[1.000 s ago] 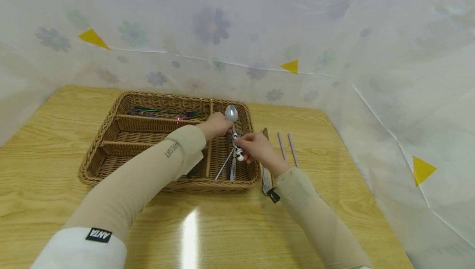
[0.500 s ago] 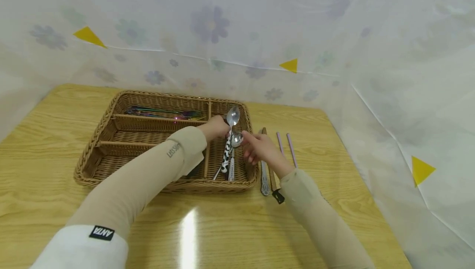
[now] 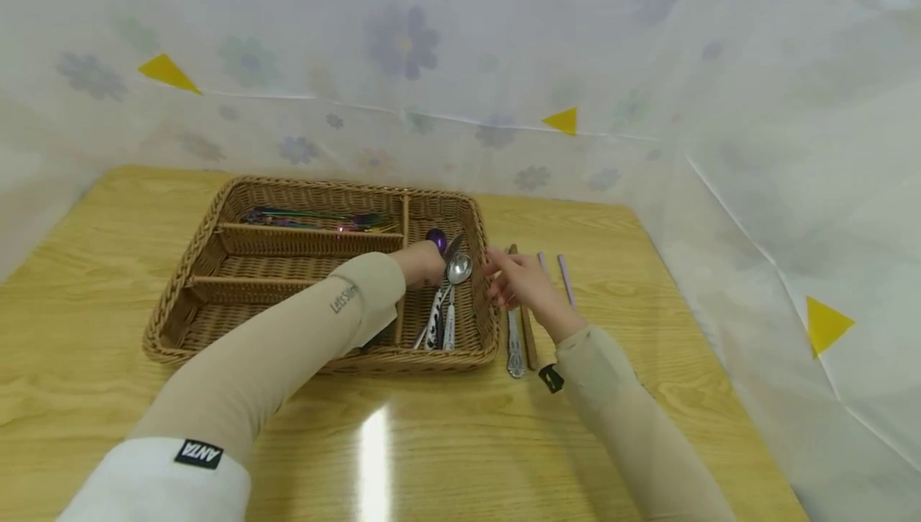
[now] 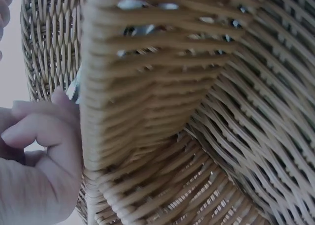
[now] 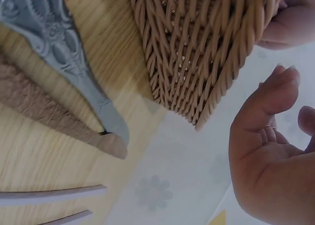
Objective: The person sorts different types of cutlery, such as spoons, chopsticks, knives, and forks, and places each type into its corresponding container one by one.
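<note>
My left hand is inside the right compartment of a wicker basket. Its curled fingers hold the neck of a large spoon with a black-and-white patterned handle; the fingertips are hidden. A smaller silver spoon lies just right of that hand, and a purple spoon bowl shows beyond it. The left wrist view shows the hand beyond a woven divider, with a bit of silver metal by its fingers. My right hand hovers at the basket's right rim, fingers loosely bent, holding nothing.
Iridescent cutlery lies in the basket's long back compartment. On the table to the right are an ornate silver-handled piece, a brown wooden utensil and two lilac sticks. A flower-patterned sheet rises behind.
The patterned spoon has come down into the compartment with my left hand, its bowl now edge-on. My right hand has let go of the spoons and drawn right, past the rim.
</note>
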`<state>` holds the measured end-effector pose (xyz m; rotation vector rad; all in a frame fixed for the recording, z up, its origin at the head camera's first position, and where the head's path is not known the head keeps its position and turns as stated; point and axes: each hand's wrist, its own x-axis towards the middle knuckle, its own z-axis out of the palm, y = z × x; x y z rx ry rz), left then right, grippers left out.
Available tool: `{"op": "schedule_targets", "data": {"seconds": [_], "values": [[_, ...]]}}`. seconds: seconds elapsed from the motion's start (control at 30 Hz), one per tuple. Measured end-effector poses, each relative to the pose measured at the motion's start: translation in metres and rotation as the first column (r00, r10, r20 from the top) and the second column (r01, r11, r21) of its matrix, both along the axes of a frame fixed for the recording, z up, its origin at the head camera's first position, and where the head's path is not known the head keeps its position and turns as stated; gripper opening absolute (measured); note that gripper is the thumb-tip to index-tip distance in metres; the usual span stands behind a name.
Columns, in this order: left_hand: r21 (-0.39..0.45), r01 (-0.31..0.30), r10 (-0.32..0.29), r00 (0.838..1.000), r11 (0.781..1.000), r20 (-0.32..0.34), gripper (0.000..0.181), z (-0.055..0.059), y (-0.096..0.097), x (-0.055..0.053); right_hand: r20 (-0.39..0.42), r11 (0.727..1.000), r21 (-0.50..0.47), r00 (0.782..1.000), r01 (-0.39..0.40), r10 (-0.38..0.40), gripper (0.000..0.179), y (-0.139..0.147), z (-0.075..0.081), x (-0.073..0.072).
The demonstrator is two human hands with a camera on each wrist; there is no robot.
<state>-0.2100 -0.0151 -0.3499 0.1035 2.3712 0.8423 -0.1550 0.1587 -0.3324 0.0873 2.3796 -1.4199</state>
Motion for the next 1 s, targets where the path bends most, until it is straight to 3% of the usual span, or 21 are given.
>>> {"op": "schedule_targets", "data": {"seconds": [0.1,0.23,0.47,0.57,0.67,0.8,1.0], "values": [[0.048,-0.006,0.000,0.993,0.999,0.117,0.026,0.023,-0.003,0.019,0.005,1.000,0.004,1.000,0.008,-0.008,0.057,0.004,-0.003,0.000],[0.100,-0.024,0.006,0.983,0.995,0.184,0.032,0.029,-0.002,0.022,-0.007,1.000,-0.010,1.000,0.022,-0.022,0.057,0.013,-0.004,-0.005],[0.160,-0.052,0.037,0.995,0.986,0.097,0.037,0.015,-0.007,0.012,-0.045,0.995,0.008,0.994,0.096,-0.095,0.056,0.044,0.005,-0.013],[0.168,-0.060,0.051,0.997,0.984,0.056,0.034,0.014,-0.011,0.008,-0.118,0.990,0.097,0.988,0.106,-0.095,0.052,0.062,0.013,-0.017],[0.180,-0.104,0.103,0.995,0.978,0.018,0.033,0.017,-0.017,0.005,-0.166,0.969,0.226,0.984,0.098,-0.061,0.047,0.080,0.014,-0.024],[0.185,-0.168,0.176,0.984,0.968,-0.030,0.033,0.021,-0.029,0.002,-0.092,0.931,0.362,0.996,0.046,-0.013,0.041,0.105,-0.005,-0.029],[0.188,-0.188,0.200,0.979,0.964,-0.046,0.031,0.025,-0.058,-0.003,0.048,0.896,0.442,0.998,-0.051,0.033,0.027,0.136,-0.039,-0.023]]}}
